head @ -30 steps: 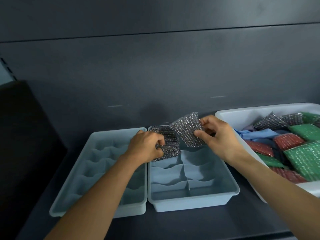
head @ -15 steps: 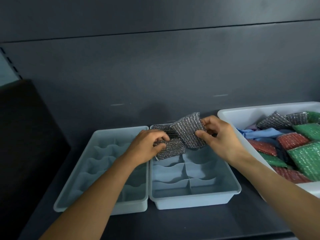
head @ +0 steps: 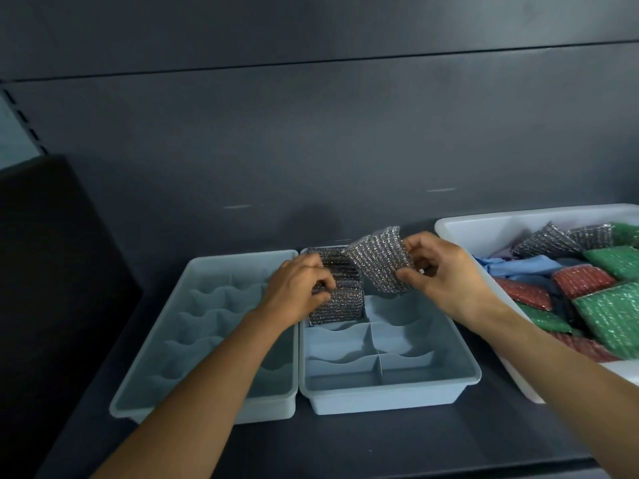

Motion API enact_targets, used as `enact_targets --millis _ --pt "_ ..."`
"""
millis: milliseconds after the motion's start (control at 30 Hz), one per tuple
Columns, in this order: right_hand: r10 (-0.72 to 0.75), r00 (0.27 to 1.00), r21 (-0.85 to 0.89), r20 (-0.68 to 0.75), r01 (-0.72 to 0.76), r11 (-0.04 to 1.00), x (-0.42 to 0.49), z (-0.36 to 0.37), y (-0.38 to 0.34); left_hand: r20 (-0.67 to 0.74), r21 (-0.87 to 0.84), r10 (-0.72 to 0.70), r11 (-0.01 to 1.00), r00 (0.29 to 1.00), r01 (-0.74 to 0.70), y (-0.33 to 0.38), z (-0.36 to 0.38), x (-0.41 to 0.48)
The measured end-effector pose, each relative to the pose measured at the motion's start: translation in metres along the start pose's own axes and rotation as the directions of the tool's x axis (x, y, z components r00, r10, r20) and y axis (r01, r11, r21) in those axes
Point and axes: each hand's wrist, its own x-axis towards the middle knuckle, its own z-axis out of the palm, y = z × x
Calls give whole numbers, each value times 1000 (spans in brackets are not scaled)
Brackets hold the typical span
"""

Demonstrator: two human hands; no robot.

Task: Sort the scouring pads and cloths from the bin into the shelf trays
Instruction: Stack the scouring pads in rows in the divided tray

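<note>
SORTING IN PROGRESS: A person's right hand pinches a silver scouring pad just above the back of the right-hand divided tray. The left hand curls its fingers round the front of a row of silver pads standing on edge in that tray's back-left compartment. The step looks to be filing the held pad, which next needs lowering into place beside the row. Two pale blue trays sit side by side, the left tray nearest the shelf's edge. The white bin at right shows two silver pads, about four green, three red and some blue cloth. The number in the row is unclear.
</note>
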Motion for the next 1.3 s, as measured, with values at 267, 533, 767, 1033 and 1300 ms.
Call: enact_targets --millis 267,533,767,1033,1300 --pt "18 986 -143 164 5 990 11 46 3 64 -279 -133 949 989 146 -29 -3 3" --pt "-102 940 -581 325 283 763 12 79 3 231 -350 -173 903 957 247 -25 -16 -6" --pt "-79 925 -630 371 313 711 17 82 1 112 -137 -131 980 985 145 -17 -11 -12" --pt "-200 963 -390 179 256 885 -9 -29 14 -87 -201 -88 977 992 69 57 -12 14" --pt "135 986 -459 -98 -165 873 15 -175 97 -38 -436 173 884 984 -172 190 25 105"
